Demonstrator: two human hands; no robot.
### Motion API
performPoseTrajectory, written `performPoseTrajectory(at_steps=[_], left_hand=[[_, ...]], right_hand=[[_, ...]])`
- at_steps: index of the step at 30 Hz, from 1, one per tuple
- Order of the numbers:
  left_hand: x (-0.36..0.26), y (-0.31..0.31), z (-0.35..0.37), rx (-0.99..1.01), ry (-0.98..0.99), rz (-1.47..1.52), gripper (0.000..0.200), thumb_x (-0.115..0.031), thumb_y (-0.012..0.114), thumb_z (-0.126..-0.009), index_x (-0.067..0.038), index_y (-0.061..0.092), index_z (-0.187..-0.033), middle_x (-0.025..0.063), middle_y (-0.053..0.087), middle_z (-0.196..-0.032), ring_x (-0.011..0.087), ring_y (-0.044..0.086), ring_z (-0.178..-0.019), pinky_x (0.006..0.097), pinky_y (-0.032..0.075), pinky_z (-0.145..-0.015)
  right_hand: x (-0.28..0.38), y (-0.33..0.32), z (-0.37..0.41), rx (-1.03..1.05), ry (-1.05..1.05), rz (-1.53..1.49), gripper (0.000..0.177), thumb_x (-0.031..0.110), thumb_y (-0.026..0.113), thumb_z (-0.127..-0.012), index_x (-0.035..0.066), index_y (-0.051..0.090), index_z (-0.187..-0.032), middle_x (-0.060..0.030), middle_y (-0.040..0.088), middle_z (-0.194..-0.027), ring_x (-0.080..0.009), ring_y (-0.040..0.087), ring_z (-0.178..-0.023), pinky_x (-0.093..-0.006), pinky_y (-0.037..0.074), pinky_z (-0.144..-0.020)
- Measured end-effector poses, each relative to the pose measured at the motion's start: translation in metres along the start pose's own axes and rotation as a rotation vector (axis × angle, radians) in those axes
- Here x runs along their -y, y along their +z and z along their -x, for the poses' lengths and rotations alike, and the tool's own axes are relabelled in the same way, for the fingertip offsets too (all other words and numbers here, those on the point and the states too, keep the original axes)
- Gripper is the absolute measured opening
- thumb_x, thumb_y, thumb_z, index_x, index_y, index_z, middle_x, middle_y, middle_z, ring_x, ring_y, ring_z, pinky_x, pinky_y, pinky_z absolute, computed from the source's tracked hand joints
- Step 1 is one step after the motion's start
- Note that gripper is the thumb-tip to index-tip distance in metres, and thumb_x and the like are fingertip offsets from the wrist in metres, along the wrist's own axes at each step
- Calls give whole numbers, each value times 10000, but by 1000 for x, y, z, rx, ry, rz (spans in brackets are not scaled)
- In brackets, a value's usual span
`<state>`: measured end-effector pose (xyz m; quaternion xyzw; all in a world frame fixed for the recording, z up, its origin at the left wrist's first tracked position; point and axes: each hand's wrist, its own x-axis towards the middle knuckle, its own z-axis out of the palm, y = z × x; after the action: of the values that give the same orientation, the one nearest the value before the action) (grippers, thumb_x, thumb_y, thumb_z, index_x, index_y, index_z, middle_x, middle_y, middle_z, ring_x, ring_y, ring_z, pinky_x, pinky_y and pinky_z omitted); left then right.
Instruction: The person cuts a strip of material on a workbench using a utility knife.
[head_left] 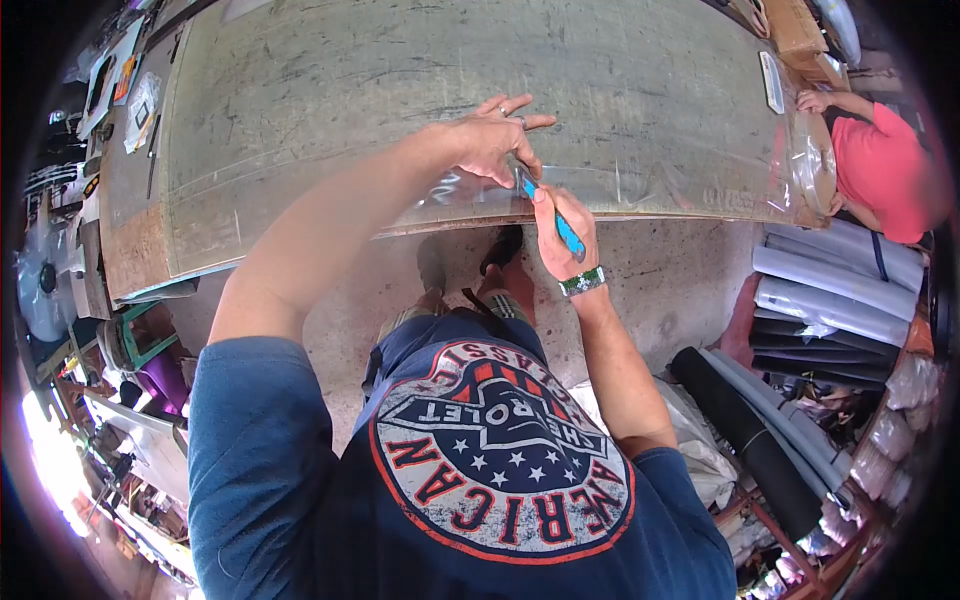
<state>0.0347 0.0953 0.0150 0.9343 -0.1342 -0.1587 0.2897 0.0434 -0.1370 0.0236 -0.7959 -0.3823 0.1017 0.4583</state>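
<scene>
My right hand [583, 222] is wrapped around a blue utility knife [569, 238], its front end pointing up and left at the table's near edge. Just beyond that end, my left hand [492, 140] reaches over the tabletop with fingers spread and a ring on one of them. Its thumb side comes right up to the knife's front. Clear plastic sheeting [455, 188] lies along the near edge of the worn table [380, 90], glinting under and beside my hands.
At the right end, a person in a pink shirt [880, 170] has hands by a roll wrapped in clear film [808, 165]. Rolls of grey material [835, 302] are stacked below, and a black roll [745, 435] leans nearer me. A plastic packet [143, 112] lies at the table's left.
</scene>
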Motion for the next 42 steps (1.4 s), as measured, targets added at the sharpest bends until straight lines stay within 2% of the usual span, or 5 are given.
performPoseTrajectory(at_steps=[25,27,33,36,42], left_hand=[[6,5,-4,-2,-5,-6,566,-165,894,-680,-365,778,-1197,-11,209,-1734,393,66,-1598,622,92,-1276],[5,2,-4,37,-19,14,590,-142,894,-674,-368,772,-1205,-12,187,-1739,385,50,-1601,616,69,-1283],[2,-8,-1,88,-5,-15,596,-104,872,-689,-352,766,-1220,0,196,-1736,366,52,-1604,617,83,-1285],[4,-5,0,30,-1,-40,548,-83,847,-712,-297,772,-1211,41,277,-1710,364,127,-1595,589,145,-1286],[-5,20,47,-578,-301,-38,451,-184,803,-826,-134,698,-1262,132,486,-1559,390,374,-1482,521,337,-1206]], right_hand=[[19,-3,10,128,3,189,261,203,588,-1007,-27,615,-887,-258,619,-823,-459,610,-733,-476,474,-645],[28,-24,29,314,226,233,262,221,603,-1018,-25,660,-946,-197,667,-802,-339,631,-631,-409,491,-604],[29,-72,17,-163,89,268,371,181,629,-1018,10,626,-1348,-86,696,-849,-143,643,-698,-311,520,-634],[-17,-60,-32,-172,-323,496,508,199,683,-981,61,550,-1451,-105,651,-903,-234,632,-785,-390,511,-721],[-87,-31,-67,117,-361,744,562,305,698,-947,161,539,-1466,-81,574,-1008,-286,577,-946,-434,451,-792]])
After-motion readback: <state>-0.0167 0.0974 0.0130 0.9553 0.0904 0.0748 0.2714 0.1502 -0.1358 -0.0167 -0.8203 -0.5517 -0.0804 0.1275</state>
